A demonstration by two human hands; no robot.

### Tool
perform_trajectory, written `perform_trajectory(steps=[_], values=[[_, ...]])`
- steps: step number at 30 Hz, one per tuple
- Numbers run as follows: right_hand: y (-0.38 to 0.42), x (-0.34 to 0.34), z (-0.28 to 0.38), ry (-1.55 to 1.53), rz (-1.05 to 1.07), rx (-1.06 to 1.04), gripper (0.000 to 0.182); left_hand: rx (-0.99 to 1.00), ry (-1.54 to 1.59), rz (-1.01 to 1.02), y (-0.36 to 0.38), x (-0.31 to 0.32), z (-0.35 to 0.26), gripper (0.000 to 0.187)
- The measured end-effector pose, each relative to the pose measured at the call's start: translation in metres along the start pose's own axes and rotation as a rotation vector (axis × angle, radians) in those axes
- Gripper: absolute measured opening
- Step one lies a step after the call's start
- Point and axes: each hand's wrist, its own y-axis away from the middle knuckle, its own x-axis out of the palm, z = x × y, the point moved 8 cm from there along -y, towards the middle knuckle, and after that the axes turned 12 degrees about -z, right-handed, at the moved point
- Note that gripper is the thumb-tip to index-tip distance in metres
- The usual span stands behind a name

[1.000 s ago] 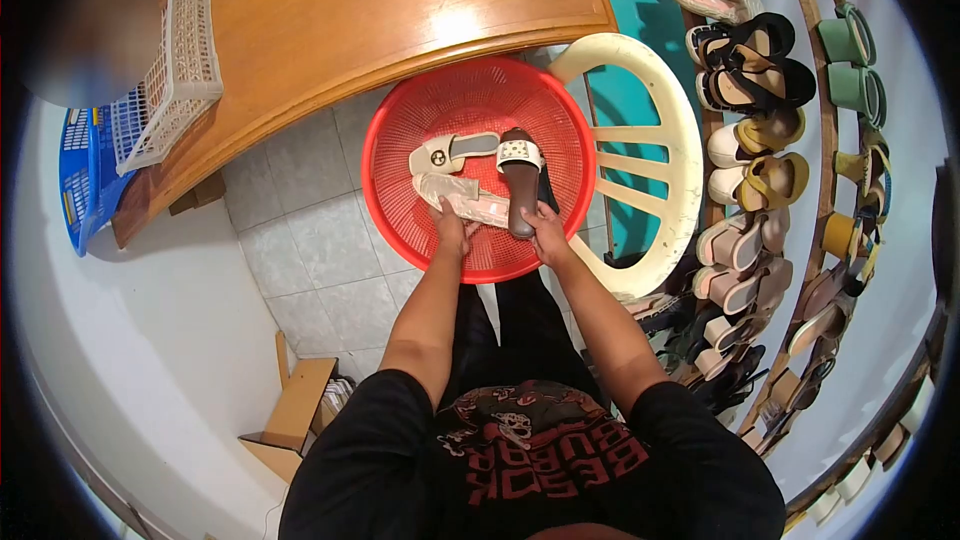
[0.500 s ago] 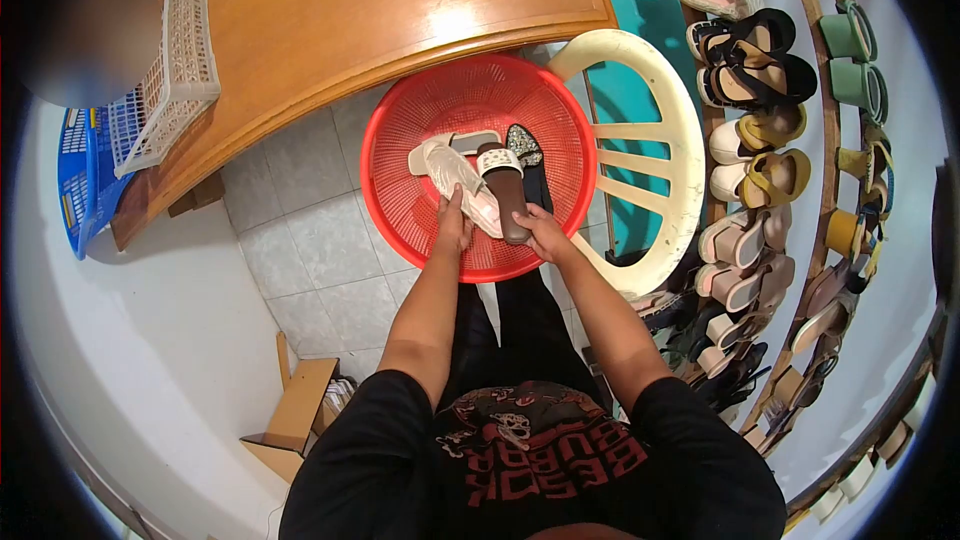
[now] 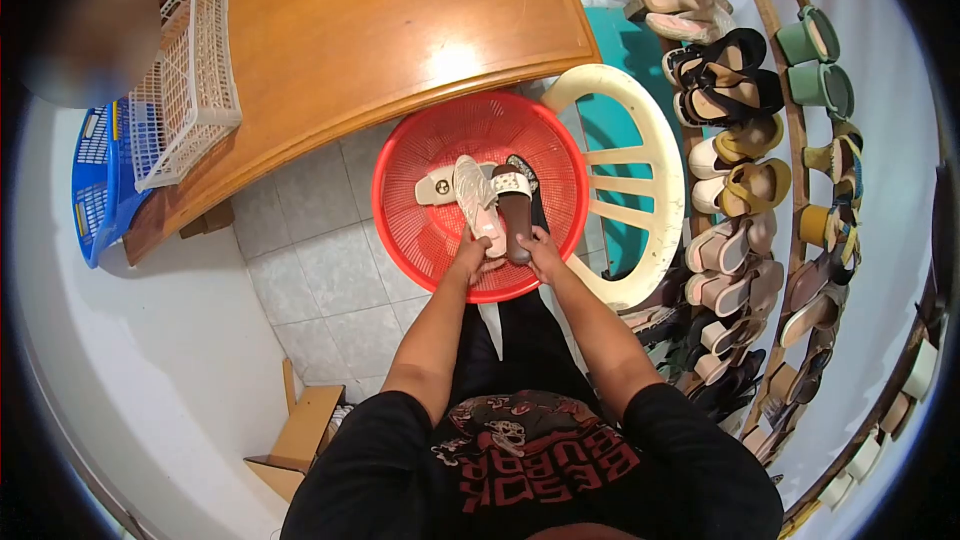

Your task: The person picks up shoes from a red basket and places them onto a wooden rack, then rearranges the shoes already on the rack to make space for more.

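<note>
Over the red plastic basket [image 3: 402, 232], my left hand [image 3: 472, 256] grips the heel end of a cream-and-pink sandal [image 3: 476, 198]. My right hand [image 3: 543, 256] is closed on the heel end of a brown sandal [image 3: 517, 218] with a white studded strap. The two sandals are side by side, toes pointing away from me. Behind them in the basket lie a beige sandal [image 3: 437, 187] with a round emblem and, partly hidden, a dark sandal [image 3: 524, 170] with a glittery strap.
A wooden table [image 3: 400, 10] stands beyond the basket, with a white plastic crate [image 3: 190, 90] at its left end near a blue basket [image 3: 100, 180]. On the right are a cream plastic chair [image 3: 655, 185] and racks of shoes [image 3: 740, 135]. A cardboard box [image 3: 295, 435] sits at lower left.
The cream sandal has turned more upright beside the brown one, uncovering the emblem on the beige sandal. Both hands still hold their sandals. The camera view has shifted slightly.
</note>
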Motion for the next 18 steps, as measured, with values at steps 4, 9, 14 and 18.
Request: perform_trajectory(steps=[4, 9, 14, 18], values=[[-0.010, -0.011, 0.000, 0.212, -0.069, -0.138, 0.038, 0.105, -0.076, -0.095, 0.002, -0.015, -0.011, 0.064], [-0.005, -0.008, -0.005, 0.155, -0.039, -0.044, 0.044, 0.149, -0.106, -0.170, -0.007, -0.035, -0.019, 0.047], [0.009, -0.001, 0.012, 0.361, -0.116, -0.139, 0.052, 0.153, -0.121, -0.184, -0.008, -0.056, -0.021, 0.030], [0.034, 0.010, 0.025, 0.291, -0.117, -0.089, 0.057, 0.186, -0.108, -0.118, -0.006, -0.074, -0.030, 0.027]])
